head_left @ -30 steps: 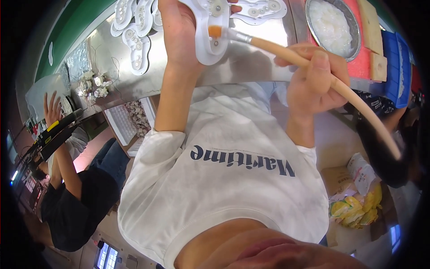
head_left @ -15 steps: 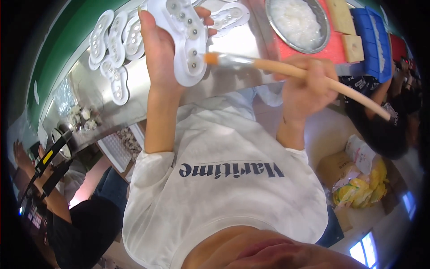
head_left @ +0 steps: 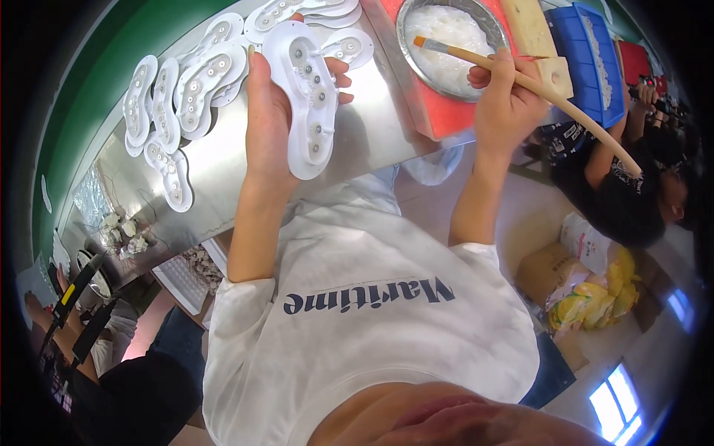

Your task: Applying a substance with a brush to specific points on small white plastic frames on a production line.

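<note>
My left hand (head_left: pixel 269 119) is wrapped round a white plastic housing (head_left: pixel 303 97), long and waisted, with a row of small metal pins in its hollow. The fingertips show past its right edge. My right hand (head_left: pixel 509 100) grips a paintbrush (head_left: pixel 535 88) by its long wooden handle. The brush's orange bristle tip hangs over a round metal bowl (head_left: pixel 402 46) of whitish, jelly-like grease (head_left: pixel 454 37). Whether the bristles touch the grease I cannot tell. Several similar white housings (head_left: pixel 204 85) with gears in them lie on the metal table to the left and beyond.
The bowl stands on a red surface (head_left: pixel 439 123). Right of it are pale yellow blocks (head_left: pixel 529 30) and a blue bin (head_left: pixel 584 67). Small parts (head_left: pixel 123 234) lie at the table's left end. Co-workers (head_left: pixel 152 394) sit on both sides. A cardboard box (head_left: pixel 543 275) with yellow bags stands on the floor.
My right hand has drawn the brush away from the housing, up and right to the grease bowl. The left hand still holds the housing. The whole view has shifted slightly.
</note>
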Demonstrator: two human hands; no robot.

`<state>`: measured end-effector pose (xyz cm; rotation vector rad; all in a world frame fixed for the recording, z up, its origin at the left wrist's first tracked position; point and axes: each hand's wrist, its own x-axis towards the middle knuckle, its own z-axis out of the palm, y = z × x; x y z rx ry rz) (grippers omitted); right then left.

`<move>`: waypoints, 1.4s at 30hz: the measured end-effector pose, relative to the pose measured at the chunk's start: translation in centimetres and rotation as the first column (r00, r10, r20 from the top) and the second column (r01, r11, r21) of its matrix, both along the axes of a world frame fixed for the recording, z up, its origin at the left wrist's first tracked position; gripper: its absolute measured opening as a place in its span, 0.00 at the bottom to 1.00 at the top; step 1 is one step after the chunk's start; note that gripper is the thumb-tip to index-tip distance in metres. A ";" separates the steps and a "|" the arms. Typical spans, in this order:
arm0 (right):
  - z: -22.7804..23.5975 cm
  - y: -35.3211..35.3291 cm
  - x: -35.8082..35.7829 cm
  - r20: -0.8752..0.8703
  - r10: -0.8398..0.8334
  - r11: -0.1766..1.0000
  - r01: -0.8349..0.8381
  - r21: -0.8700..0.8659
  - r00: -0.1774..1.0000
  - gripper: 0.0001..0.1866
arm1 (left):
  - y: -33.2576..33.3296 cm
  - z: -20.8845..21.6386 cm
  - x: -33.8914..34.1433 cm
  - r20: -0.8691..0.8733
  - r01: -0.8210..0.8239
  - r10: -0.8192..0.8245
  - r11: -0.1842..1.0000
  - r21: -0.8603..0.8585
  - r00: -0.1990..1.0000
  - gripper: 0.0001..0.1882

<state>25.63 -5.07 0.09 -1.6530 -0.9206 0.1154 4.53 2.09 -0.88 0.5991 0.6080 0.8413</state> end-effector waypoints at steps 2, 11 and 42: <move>0.2 -0.1 0.0 -0.062 -0.006 0.999 0.008 0.031 0.998 0.12 | 0.0 0.0 0.2 0.000 0.012 -0.012 1.000 -0.003 1.000 0.32; 1.6 -1.5 1.7 -0.148 -0.146 0.956 0.178 0.234 0.978 0.14 | 0.1 -0.1 1.1 0.007 0.054 -0.054 0.998 -0.041 0.999 0.33; 1.3 -3.7 -8.5 -0.356 0.469 0.879 -0.388 0.276 0.808 0.11 | 1.1 1.9 -0.7 0.181 -0.109 0.128 0.988 -0.112 0.975 0.34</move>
